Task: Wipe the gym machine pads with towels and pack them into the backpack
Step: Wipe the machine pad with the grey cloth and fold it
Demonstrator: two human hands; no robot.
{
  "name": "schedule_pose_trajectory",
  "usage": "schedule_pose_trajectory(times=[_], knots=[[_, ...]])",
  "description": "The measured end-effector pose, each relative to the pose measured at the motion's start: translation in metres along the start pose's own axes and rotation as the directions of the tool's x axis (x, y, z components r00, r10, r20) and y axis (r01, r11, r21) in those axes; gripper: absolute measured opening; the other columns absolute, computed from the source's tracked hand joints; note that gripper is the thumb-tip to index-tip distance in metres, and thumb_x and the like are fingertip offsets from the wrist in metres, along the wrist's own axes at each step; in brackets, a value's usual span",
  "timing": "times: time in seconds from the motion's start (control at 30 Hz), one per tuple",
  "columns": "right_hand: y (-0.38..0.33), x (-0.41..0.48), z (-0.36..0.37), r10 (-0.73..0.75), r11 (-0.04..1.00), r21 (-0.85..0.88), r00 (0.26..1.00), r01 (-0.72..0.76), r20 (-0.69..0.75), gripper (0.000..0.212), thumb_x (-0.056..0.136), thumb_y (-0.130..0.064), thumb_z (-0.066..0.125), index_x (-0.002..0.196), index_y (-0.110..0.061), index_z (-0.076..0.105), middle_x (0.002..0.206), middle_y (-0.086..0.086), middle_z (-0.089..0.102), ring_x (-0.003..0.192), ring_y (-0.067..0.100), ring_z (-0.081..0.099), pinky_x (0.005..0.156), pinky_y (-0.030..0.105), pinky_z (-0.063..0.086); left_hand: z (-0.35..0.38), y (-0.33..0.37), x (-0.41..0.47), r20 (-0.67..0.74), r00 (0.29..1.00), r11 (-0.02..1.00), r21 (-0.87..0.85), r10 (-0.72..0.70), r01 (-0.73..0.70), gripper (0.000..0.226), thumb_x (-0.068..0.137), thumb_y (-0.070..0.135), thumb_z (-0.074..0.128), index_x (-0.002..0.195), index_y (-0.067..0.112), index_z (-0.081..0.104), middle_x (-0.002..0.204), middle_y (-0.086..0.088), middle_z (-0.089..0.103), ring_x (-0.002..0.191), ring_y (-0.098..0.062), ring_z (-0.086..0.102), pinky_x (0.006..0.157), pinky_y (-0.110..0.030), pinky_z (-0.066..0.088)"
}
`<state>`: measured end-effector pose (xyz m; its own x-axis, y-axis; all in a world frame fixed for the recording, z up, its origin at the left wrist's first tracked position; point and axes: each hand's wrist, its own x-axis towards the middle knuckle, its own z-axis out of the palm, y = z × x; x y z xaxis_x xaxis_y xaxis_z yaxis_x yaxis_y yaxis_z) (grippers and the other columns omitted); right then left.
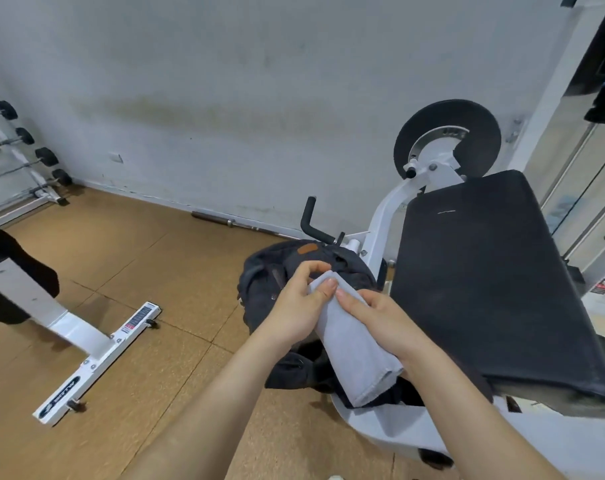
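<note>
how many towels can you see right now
1. A rolled grey towel, held in the left hand and right hand over the dark backpack. Others may already be inside it.

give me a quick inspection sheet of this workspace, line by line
surface: brown tiled gym floor; bare patches show between the machines.
job's things: folded grey towel held over a dark backpack, which sits beside the black machine pad; towel not yet inside.
clutter: loose bar lying along the wall base.
grips: left hand pinches the towel's upper end; right hand lies on top of the towel, holding it.
cables: nothing seen.
surroundings: grey scuffed wall; dumbbell rack at far left; white machine foot on the left; black weight disc behind the pad.
</note>
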<state>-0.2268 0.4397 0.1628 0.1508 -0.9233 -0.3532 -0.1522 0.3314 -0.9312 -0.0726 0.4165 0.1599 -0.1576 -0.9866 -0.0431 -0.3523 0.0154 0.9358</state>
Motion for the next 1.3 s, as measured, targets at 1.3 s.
schedule_pose_trajectory(times=[1.3], knots=[[0.052, 0.13, 0.068, -0.32, 0.581, -0.795, 0.849, -0.174, -0.42, 0.035, 0.093, -0.026, 0.043, 0.126, -0.016, 0.051, 0.117, 0.007, 0.05, 0.105, 0.029, 0.052, 0.076, 0.037, 0.045, -0.032, -0.007, 0.155, 0.219, 0.961, 0.985, 0.064, -0.17, 0.16, 0.029, 0.091, 0.031, 0.052, 0.083, 0.008, 0.069, 0.073, -0.007, 0.061, 0.069, -0.02, 0.057, 0.063, -0.03, 0.042]])
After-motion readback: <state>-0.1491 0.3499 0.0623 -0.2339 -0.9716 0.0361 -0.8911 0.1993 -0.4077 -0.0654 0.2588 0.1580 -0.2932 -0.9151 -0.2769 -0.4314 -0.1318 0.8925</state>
